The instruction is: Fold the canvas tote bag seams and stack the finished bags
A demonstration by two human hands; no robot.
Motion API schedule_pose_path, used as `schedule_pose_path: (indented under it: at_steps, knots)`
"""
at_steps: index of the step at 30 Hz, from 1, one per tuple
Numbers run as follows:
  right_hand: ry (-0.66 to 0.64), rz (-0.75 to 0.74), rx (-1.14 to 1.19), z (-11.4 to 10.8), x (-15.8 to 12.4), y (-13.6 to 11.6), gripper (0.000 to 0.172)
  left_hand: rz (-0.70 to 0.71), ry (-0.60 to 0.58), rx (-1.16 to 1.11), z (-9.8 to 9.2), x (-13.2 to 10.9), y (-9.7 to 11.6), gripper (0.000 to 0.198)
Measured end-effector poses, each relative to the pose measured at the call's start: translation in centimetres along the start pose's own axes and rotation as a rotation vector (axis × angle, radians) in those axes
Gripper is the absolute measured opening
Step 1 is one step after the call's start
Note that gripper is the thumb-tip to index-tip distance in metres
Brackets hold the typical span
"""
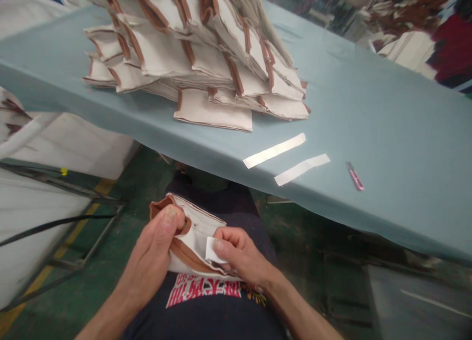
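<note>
A white fabric piece with brown trim (199, 222) is held between my two hands, over my lap. My left hand (162, 237) is closed on its brown-edged left part, fingers curled and partly hidden in the fold. At its right end, my right hand (239, 254) pinches a small white tag (213, 250) between thumb and fingers, against the fabric. The tag's far end is hidden by the thumb.
A large pile of similar brown-trimmed white pieces (214, 109) lies on the blue-green table (372, 119). Nearer its front edge are two white strips (275, 151) and a small pink cutter (355, 176). A metal frame (92, 246) stands at left.
</note>
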State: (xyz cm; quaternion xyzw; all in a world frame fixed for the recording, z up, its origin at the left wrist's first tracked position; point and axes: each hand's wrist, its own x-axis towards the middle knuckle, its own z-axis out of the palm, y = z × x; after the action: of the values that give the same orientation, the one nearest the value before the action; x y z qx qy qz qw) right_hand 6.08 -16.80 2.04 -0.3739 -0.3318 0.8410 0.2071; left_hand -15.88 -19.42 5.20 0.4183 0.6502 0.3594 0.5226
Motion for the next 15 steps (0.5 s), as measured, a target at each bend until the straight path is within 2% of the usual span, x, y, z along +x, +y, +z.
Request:
schedule_pose_path:
  at_steps: [3,6,10,15]
  knots:
    - [0.045,0.002,0.072,0.3,0.6,2.1,0.078,0.003,0.084,-0.009,1.0,-0.8,-1.2,0.068]
    - [0.070,0.011,0.091,0.2,0.4,3.0,0.079,-0.054,0.068,-0.007,0.9,-2.0,-2.3,0.076]
    - [0.069,0.021,0.070,-0.1,0.1,3.1,0.078,-0.093,0.025,-0.003,-0.8,-4.1,-2.6,0.083]
    - [0.096,0.028,0.040,0.0,0.2,3.4,0.079,-0.148,-0.022,0.077,-3.2,-6.8,-1.9,0.065]
